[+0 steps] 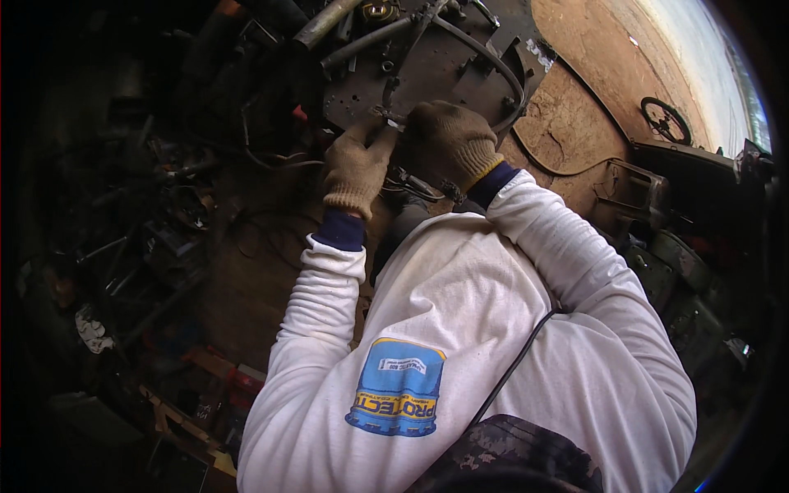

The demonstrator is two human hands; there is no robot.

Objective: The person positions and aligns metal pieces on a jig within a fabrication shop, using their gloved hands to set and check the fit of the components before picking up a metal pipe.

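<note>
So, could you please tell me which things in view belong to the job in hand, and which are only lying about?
Likely in the job:
left hand and right hand, both gloved, at a small part I cannot identify
curved metal tube beyond them
dark metal worktop under it

Probably just lying about:
spoked wheel, upper right
cable or hose, right
white crumpled scrap, left

Between my left hand (359,160) and my right hand (450,140) is a small metal piece (395,125), dark with a pale glint. It lies at the dark surface's (349,89) near edge, largely covered.
</note>
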